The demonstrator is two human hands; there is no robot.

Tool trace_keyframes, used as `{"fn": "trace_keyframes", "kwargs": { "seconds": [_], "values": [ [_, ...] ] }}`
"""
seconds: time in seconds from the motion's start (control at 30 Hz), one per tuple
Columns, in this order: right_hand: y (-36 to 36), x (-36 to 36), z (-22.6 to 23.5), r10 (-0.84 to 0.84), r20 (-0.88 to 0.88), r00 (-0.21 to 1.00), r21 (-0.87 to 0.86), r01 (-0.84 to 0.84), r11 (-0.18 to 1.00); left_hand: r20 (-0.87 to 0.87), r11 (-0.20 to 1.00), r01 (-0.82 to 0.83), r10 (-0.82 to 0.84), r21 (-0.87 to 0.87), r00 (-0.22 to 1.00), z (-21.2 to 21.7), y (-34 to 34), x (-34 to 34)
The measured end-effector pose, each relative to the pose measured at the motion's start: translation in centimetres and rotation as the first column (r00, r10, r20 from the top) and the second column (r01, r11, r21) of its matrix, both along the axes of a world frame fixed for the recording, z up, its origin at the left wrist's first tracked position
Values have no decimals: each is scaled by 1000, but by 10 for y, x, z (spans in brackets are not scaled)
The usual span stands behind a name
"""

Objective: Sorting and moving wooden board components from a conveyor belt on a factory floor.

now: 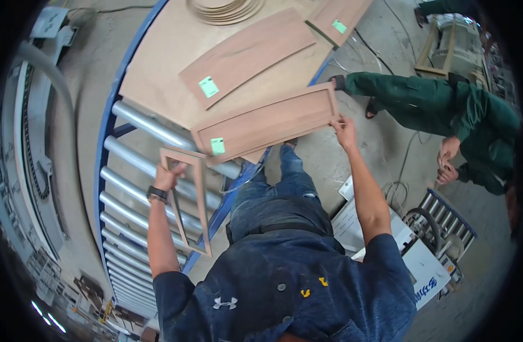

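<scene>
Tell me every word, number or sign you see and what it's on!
Three green labels on wooden panels: print too small to read.
Blue writing on a white machine: I won't copy it.
White emblem on the dark shirt: curved shape, no words.
Yellow marks, same shirt: no readable words.

The framed panel (pixel 267 125) is reddish-brown and faintly streaked, its label (pixel 217 146) mint green. The open frame (pixel 201 194) is pinkish tan, the rollers (pixel 150 124) silver, the rail (pixel 106 117) blue.
</scene>
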State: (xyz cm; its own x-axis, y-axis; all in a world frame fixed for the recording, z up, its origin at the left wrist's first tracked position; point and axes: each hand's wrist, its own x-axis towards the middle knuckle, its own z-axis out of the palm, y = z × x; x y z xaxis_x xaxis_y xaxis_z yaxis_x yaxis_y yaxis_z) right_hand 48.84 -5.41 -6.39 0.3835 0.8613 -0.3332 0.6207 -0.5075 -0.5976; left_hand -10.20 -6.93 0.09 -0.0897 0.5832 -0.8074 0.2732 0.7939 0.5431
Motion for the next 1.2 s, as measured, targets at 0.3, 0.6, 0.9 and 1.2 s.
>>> {"fn": "trace_keyframes", "kwargs": {
  "seconds": [0.3, 0.6, 0.9, 1.2],
  "values": [
    [-9, -2, 14, 255, 179, 950, 54, -268, 962, -473, 910, 408, -329, 71, 817, -29, -35, 87],
    [3, 4, 15, 325, 302, 896, 24, -348, 937, -729, 765, 640, -477, -70, 490, -43, -44, 98],
    [4, 25, -1, 488, 318, 813, 31, -524, 851, -752, 741, 671, -443, -2, 488, -53, -60, 94],
    [6, 16, 9, 417, 270, 868, 76, -451, 889, -732, 773, 633, -452, -38, 509, -40, -55, 105]
  ]
}}
